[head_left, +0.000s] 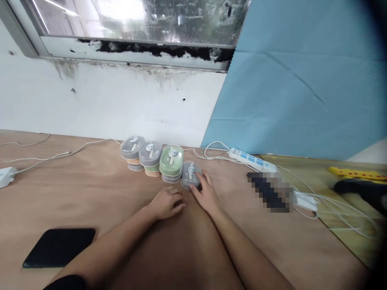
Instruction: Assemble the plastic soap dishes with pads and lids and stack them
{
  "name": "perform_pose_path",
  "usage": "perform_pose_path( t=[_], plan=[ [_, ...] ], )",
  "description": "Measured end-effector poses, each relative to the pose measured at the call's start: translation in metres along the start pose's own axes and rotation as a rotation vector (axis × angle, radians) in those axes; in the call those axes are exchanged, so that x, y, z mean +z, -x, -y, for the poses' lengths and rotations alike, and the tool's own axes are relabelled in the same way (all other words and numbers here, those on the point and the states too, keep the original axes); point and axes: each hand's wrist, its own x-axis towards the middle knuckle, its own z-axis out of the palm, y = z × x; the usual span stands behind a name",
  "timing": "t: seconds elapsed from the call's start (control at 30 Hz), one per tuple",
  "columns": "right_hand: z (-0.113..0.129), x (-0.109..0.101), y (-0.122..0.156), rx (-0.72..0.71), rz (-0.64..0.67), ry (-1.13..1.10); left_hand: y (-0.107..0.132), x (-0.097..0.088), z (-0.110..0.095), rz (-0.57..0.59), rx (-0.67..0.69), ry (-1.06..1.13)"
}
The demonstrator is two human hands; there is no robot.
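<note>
Several small lidded containers stand in a row on the wooden table near the wall. Two grey-lidded stacks are on the left, then a green-lidded stack, then a single grey-lidded container at the right end. My right hand rests on the table with its fingers against the side of that single grey container. My left hand lies on the table just in front of the row, its fingers loosely curled, holding nothing that I can see.
A black phone lies at the front left. A white power strip with white cables sits at the right, next to a blurred patch. A white charger lies at the far left. Blue sheet covers the right wall.
</note>
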Motion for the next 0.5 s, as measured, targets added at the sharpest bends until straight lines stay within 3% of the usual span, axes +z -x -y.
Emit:
perform_pose_path(
  t=[0.5],
  plan=[
    [-0.0044, 0.0033, 0.002, -0.119, 0.05, 0.04, -0.0059, 0.0083, -0.0048, -0.093, -0.243, -0.192]
  ],
)
